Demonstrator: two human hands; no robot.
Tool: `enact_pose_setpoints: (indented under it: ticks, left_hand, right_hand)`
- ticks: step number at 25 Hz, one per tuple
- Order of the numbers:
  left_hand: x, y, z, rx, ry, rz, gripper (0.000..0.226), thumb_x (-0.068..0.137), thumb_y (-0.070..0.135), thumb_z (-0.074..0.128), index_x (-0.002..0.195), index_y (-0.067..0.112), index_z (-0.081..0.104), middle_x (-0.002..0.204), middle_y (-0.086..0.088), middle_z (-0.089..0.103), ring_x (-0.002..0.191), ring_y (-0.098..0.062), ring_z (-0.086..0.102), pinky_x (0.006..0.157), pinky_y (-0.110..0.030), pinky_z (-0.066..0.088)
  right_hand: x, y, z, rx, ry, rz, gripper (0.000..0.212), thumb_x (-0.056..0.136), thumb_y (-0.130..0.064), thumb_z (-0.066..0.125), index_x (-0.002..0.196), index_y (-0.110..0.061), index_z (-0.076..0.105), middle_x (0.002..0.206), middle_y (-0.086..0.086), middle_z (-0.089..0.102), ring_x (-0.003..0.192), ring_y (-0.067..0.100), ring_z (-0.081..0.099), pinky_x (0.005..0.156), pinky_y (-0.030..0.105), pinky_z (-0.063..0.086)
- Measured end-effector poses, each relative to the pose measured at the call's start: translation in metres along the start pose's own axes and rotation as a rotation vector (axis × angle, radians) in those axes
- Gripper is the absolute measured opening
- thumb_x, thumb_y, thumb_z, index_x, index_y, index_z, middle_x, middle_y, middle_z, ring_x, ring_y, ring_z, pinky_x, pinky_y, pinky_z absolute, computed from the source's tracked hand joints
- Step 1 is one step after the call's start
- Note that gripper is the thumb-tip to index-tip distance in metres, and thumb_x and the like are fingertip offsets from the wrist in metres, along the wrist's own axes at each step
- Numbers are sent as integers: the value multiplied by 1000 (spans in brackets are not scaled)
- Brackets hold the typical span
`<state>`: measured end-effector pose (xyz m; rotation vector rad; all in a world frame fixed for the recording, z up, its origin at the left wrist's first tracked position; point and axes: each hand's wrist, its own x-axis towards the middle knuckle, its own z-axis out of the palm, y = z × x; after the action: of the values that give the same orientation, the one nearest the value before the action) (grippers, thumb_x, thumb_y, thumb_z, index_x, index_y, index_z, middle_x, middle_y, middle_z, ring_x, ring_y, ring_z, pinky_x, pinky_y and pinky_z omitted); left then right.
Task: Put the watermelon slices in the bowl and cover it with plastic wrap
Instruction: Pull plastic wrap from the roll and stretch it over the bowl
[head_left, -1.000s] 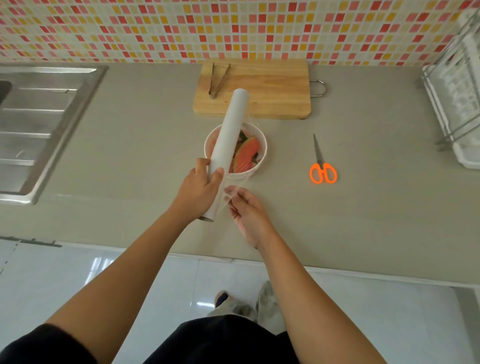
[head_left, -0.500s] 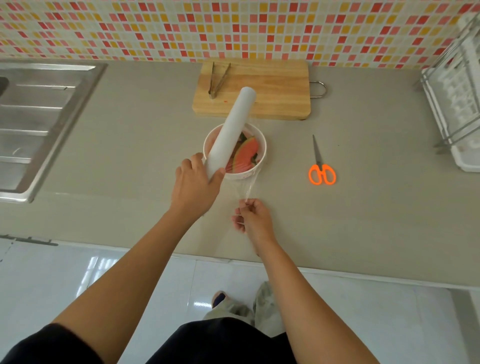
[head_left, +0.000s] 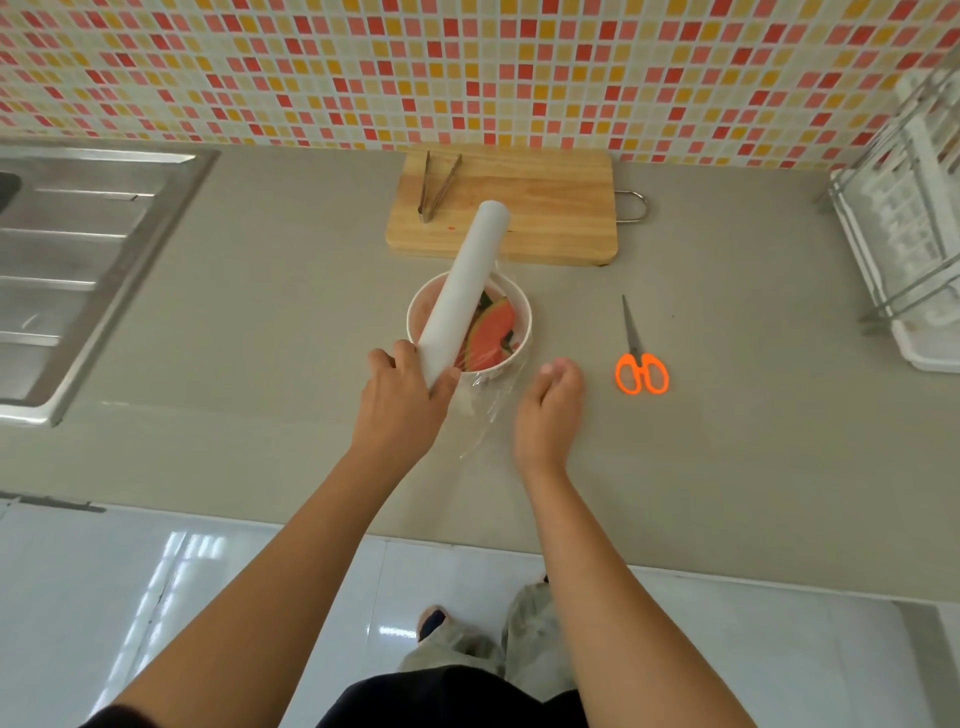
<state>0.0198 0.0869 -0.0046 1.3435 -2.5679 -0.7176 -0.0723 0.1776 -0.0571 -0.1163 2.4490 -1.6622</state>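
Note:
A white bowl (head_left: 523, 332) with red watermelon slices (head_left: 493, 332) stands in the middle of the grey counter. A white roll of plastic wrap (head_left: 462, 296) lies slanted across the bowl's left half, and my left hand (head_left: 402, 400) grips its near end. Clear film (head_left: 488, 410) runs off the roll over the bowl's near right rim and trails crumpled onto the counter between my hands. My right hand (head_left: 550, 410) hovers just right of the film, beside the bowl, fingers loosely curled, with no film seen in them.
Orange-handled scissors (head_left: 640, 364) lie right of the bowl. A wooden cutting board (head_left: 545, 208) with metal tongs (head_left: 436, 187) sits behind it against the tiled wall. A steel sink (head_left: 78, 260) is at the left and a dish rack (head_left: 914, 234) at the right.
My right hand let go of the film it was pinching and moved up and right, beside the bowl. The film now trails loose on the counter. The roll stayed over the bowl.

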Motion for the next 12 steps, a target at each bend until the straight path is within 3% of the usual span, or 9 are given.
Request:
enact_pose_setpoints:
  ticks: [2, 5, 9, 12]
  left_hand:
    - [0, 1, 0, 4, -13, 3, 48, 91, 49, 49, 110, 5, 41, 92, -10, 43, 70, -30, 49, 62, -34, 36]
    - [-1, 3, 2, 40, -22, 40, 42, 93, 47, 44, 102, 7, 38, 81, -8, 51, 66, -28, 49, 61, -34, 34]
    - [-2, 6, 3, 42, 0, -4, 29, 96, 37, 39, 91, 9, 39, 82, -11, 52, 70, -27, 47, 66, -35, 34]
    - [-3, 5, -1, 83, 15, 43, 25, 98, 24, 39, 95, 0, 49, 86, -18, 50, 78, -36, 51, 73, -44, 40]
  right_hand:
    - [21, -15, 16, 150, -33, 88, 46, 100, -22, 31, 140, 1, 33, 146, 16, 38, 136, 25, 34, 105, 20, 23]
    - [39, -21, 37, 221, -152, 115, 50, 101, -32, 22, 147, -12, 21, 155, 5, 25, 142, 16, 23, 106, 18, 18]
    - [46, -13, 47, 258, -230, 160, 47, 100, -39, 20, 140, -23, 39, 138, -1, 50, 122, 12, 47, 94, 21, 35]
    - [51, -12, 47, 213, -208, 155, 46, 100, -35, 23, 123, -14, 56, 116, 6, 64, 107, 21, 59, 84, 26, 41]
